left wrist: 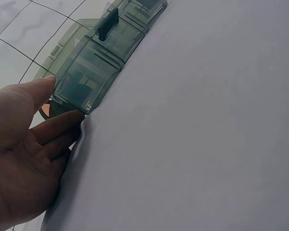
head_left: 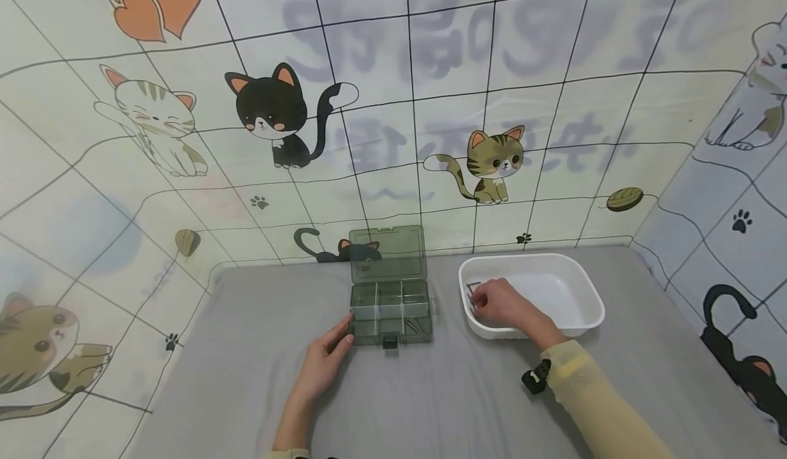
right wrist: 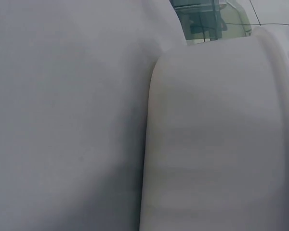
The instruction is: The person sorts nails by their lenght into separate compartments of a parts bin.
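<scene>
A green see-through compartment box (head_left: 367, 332) stands on the grey cloth with its lid (head_left: 393, 257) raised at the back. My left hand (head_left: 326, 356) rests its fairly straight fingers and thumb against the box's left side. Several thin dark metal pieces, like nails (head_left: 415, 325), lie in the front right compartment. To the right, my right hand (head_left: 507, 303) reaches into a white tub (head_left: 556, 291) with fingers bent down. Thin metal pieces (head_left: 472, 286) show by its fingertips at the tub's left end; I cannot tell whether it pinches one. The right wrist view shows only the tub's outer wall (right wrist: 212, 125).
The grey cloth (head_left: 258, 309) covers the table and runs up to a wall sheet (head_left: 381, 138) printed with cats and grid lines. The tub's raised rim (head_left: 599, 305) surrounds the right hand. A black strapped device (head_left: 536, 377) sits at the right wrist.
</scene>
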The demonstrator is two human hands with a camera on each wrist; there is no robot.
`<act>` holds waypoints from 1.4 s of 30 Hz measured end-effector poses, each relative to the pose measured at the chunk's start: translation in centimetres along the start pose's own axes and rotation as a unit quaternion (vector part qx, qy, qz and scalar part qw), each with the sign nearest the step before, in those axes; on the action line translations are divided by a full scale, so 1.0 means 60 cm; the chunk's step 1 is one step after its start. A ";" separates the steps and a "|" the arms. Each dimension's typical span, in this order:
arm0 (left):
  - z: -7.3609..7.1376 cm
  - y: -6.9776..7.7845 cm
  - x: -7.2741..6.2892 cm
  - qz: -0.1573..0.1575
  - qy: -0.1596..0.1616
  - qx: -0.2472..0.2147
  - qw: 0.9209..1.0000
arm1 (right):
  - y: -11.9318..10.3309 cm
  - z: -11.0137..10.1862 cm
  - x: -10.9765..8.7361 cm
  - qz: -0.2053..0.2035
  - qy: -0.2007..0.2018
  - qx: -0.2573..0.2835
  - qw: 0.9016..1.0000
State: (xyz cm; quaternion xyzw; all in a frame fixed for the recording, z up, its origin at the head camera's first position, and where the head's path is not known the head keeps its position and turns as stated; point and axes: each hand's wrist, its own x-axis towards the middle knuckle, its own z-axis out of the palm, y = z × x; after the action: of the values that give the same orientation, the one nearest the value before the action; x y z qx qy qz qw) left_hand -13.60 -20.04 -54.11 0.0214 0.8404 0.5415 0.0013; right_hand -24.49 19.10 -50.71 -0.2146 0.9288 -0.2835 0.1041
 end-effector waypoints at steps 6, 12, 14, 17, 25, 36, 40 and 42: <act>0.000 -0.001 0.000 0.000 0.001 0.001 1.000 | -0.003 -0.002 0.001 -0.001 -0.001 -0.045 0.999; 0.000 -0.002 -0.001 0.002 0.002 0.002 1.000 | -0.008 -0.005 0.001 -0.008 -0.017 -0.072 0.997; 0.000 -0.003 -0.001 0.003 0.001 0.001 1.000 | -0.009 -0.006 0.001 -0.005 -0.014 -0.082 0.997; -0.001 -0.004 -0.001 0.005 0.000 0.000 1.000 | -0.009 -0.005 0.001 -0.006 -0.007 -0.097 0.995; 0.000 -0.005 -0.003 0.000 -0.003 -0.002 1.000 | -0.006 -0.002 0.008 0.000 -0.008 -0.101 0.995; 0.000 -0.007 -0.005 -0.007 -0.008 -0.006 1.000 | 0.004 -0.007 0.008 0.023 0.024 -0.042 0.999; -0.001 -0.005 -0.003 -0.009 -0.008 -0.005 1.000 | 0.004 -0.015 0.003 0.018 0.067 -0.006 0.998; -0.002 -0.004 -0.002 -0.011 -0.009 -0.008 1.000 | 0.004 -0.018 0.002 0.018 0.086 0.008 0.996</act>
State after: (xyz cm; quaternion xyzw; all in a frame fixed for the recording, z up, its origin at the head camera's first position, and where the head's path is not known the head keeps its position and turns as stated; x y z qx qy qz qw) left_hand -13.51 -20.23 -54.30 0.0172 0.8362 0.5480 0.0147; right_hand -25.00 19.74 -49.98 -0.1718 0.9356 -0.3068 0.0310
